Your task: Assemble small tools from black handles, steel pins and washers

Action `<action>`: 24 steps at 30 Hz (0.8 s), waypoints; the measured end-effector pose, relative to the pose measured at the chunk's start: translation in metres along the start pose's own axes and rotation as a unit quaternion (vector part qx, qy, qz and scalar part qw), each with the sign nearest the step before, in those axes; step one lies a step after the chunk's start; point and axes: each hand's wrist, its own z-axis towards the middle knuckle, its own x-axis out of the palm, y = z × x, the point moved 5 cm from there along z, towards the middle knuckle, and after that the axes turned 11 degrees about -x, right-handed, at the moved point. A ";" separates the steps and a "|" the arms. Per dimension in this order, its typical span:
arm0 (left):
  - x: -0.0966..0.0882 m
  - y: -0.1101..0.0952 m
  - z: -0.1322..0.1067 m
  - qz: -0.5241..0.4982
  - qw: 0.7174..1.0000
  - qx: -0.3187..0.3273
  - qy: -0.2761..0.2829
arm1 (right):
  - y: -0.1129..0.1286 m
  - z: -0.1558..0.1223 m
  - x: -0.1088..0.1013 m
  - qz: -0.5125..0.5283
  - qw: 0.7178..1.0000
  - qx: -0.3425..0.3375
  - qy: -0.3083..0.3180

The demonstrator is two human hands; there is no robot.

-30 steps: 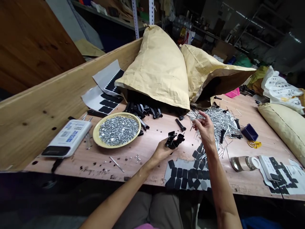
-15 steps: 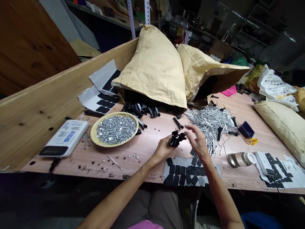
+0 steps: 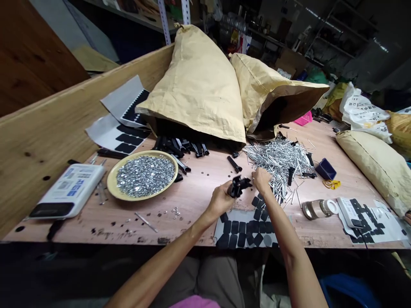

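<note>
My left hand (image 3: 221, 199) is closed round a small black plastic clip (image 3: 238, 186), held just above the wooden table (image 3: 199, 192). My right hand (image 3: 261, 180) is right beside it, fingers pinched together at the clip's right end; a thin metal pin may be in them but I cannot make it out. A heap of shiny metal pins (image 3: 278, 160) lies just behind the right hand. A sheet of black adhesive pads (image 3: 245, 229) lies under both wrists. More black clips (image 3: 180, 147) spill from the tan paper sack (image 3: 195, 85).
A yellow dish of small silver washers (image 3: 143, 175) sits left of my hands, with a white digital scale (image 3: 66, 192) further left. A small jar (image 3: 317, 208), a blue tray (image 3: 326, 169) and more pad sheets (image 3: 366, 220) lie at the right. A wooden board (image 3: 48, 132) walls the left side.
My right hand came back from the pin heap to the clip in my left hand and pinched shut at it. The view shifted slightly rightward.
</note>
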 end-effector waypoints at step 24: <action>0.002 0.007 0.002 -0.216 0.959 -0.169 0.071 | 0.034 -0.105 -0.052 0.498 0.796 -0.287 -0.192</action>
